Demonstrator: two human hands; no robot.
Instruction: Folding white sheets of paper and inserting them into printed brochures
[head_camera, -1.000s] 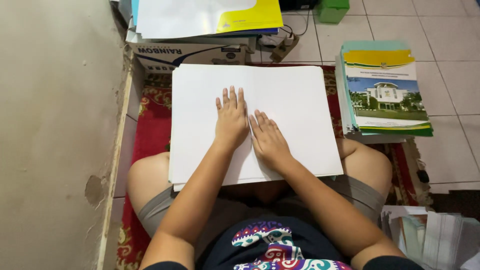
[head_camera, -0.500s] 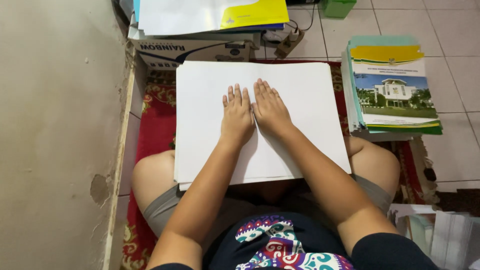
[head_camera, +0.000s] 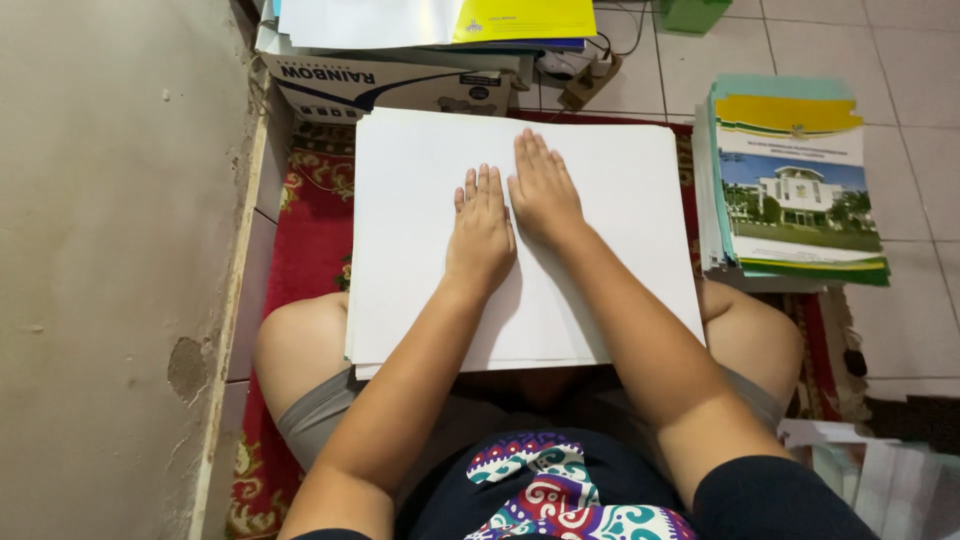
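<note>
A stack of large white paper sheets (head_camera: 620, 200) lies across my lap and on the red rug. My left hand (head_camera: 481, 225) rests flat on the middle of the top sheet, fingers together and pointing away from me. My right hand (head_camera: 543, 190) lies flat just beside it, slightly further up the sheet, with its thumb side touching the left hand. Neither hand holds anything.
A stack of printed booklets (head_camera: 795, 180) with a building photo on the cover sits on the tiled floor at right. A cardboard box (head_camera: 390, 85) topped with white and yellow sheets stands beyond the paper. A plaster wall (head_camera: 110, 250) runs along the left. Loose papers (head_camera: 860, 470) lie at lower right.
My right hand has slid up the sheet, away from me, from below the left hand to just past it. The left hand has stayed almost in place.
</note>
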